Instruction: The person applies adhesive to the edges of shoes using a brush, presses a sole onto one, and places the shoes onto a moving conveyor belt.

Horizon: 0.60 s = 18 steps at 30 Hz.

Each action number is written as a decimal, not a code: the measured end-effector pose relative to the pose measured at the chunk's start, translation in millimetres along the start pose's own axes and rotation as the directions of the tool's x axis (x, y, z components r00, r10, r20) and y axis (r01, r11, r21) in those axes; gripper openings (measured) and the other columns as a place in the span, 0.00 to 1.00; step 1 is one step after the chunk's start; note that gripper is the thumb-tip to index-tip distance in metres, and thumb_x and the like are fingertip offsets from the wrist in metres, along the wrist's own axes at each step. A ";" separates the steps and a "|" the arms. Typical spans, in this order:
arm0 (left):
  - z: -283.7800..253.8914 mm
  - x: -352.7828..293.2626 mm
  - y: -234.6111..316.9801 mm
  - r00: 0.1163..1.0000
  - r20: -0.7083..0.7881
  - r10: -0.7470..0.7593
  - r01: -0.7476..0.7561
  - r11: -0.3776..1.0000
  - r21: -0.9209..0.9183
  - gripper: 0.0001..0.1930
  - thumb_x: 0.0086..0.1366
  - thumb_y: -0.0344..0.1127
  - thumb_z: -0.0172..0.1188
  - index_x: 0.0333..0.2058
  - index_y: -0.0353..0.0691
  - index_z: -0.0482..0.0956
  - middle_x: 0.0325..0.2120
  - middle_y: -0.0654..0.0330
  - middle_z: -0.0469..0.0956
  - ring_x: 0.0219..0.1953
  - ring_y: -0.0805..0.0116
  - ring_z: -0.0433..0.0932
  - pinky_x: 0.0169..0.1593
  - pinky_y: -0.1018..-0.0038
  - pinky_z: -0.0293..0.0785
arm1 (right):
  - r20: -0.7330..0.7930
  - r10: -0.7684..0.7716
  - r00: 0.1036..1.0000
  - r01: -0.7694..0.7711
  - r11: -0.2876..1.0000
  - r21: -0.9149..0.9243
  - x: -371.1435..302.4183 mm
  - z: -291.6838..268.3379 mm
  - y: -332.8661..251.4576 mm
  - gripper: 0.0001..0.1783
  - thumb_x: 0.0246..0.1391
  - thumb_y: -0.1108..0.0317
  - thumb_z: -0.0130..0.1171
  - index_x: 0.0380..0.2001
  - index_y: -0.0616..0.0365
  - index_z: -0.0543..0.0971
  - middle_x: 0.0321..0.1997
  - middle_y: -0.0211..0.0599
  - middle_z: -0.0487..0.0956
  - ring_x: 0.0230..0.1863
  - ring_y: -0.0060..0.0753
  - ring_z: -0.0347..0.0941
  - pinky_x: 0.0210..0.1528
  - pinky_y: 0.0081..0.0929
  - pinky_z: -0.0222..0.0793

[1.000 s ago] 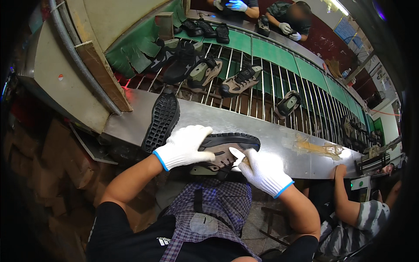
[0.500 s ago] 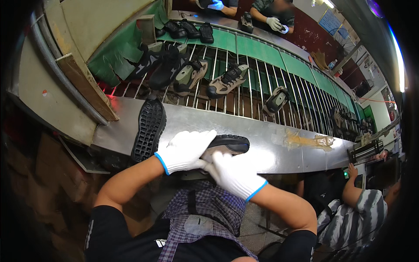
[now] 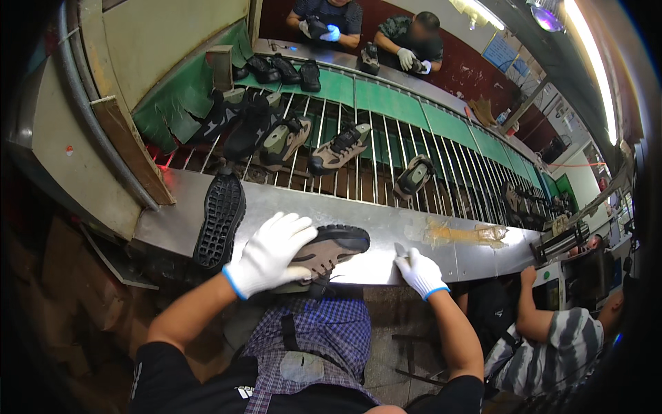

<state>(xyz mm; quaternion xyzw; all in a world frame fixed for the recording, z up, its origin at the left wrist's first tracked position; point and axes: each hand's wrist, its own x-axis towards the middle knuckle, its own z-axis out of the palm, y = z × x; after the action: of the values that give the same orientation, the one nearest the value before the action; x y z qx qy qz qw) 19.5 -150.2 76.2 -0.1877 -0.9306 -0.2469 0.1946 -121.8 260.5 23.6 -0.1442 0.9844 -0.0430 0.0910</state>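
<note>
Head view, looking down at a shoe assembly bench: we see a worker in a checked apron and white gloves seated at the steel ledge (image 3: 386,231) of a conveyor. Our left hand (image 3: 270,254) lies spread over the tan shoe (image 3: 329,250) at the near edge of the ledge, fingers wrapped around its side and pressing it down, the dark toe pointing right. Our right hand (image 3: 418,272) rests apart from the shoe, on the ledge lip, loosely curled; whether it grips anything we cannot tell, though something small and pale shows at its fingertips.

Just left of the shoe a black sole (image 3: 219,221) lies tread-up, one end hanging over the edge. To the right a yellowish glue smear (image 3: 463,234) spreads across the steel.

Beyond, finished and half-finished shoes ride the barred conveyor (image 3: 386,148); farther still, two other workers (image 3: 372,31) handle shoes at the opposite bench, and a person in a striped shirt (image 3: 562,348) sits at lower right.

We judge the risks small but real: the shoe sits so near the edge that a slackened grip could tip it into the lap, the overhanging sole could slide off, and a careless sleeve could pick up glue.
</note>
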 end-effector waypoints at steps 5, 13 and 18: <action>35.1 -115.0 27.1 0.758 -0.465 -0.457 0.365 0.888 -0.278 0.43 0.55 0.34 0.81 0.67 0.28 0.71 0.67 0.35 0.73 0.65 0.37 0.77 0.70 0.52 0.74 | -0.145 -0.086 0.986 0.045 0.963 -0.264 5.9 -28.2 -15.7 0.41 0.51 0.50 0.77 0.64 0.60 0.75 0.58 0.55 0.79 0.60 0.58 0.78 0.62 0.49 0.77; 71.2 -142.0 39.9 0.816 -0.195 -0.543 0.572 0.806 0.150 0.45 0.59 0.68 0.73 0.56 0.27 0.82 0.66 0.37 0.72 0.73 0.34 0.64 0.78 0.41 0.55 | -0.209 -0.458 0.864 0.498 0.835 0.232 28.5 -18.9 -161.1 0.54 0.34 0.64 0.85 0.69 0.55 0.71 0.58 0.54 0.78 0.60 0.63 0.78 0.63 0.50 0.78; 28.8 -99.8 42.9 0.684 -0.178 -0.708 0.647 0.701 -0.301 0.44 0.61 0.59 0.77 0.63 0.29 0.75 0.63 0.37 0.75 0.67 0.36 0.72 0.71 0.46 0.68 | -0.302 -0.277 0.912 0.394 0.797 0.458 2.5 4.1 -163.0 0.48 0.33 0.62 0.86 0.59 0.61 0.74 0.54 0.56 0.79 0.55 0.56 0.81 0.59 0.46 0.79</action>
<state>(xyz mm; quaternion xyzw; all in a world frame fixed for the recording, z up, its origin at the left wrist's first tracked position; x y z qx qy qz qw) 116.0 -125.5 24.3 0.1889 -0.8635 -0.4241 0.1972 -78.3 103.9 37.3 -0.2825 0.8998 -0.3325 0.0075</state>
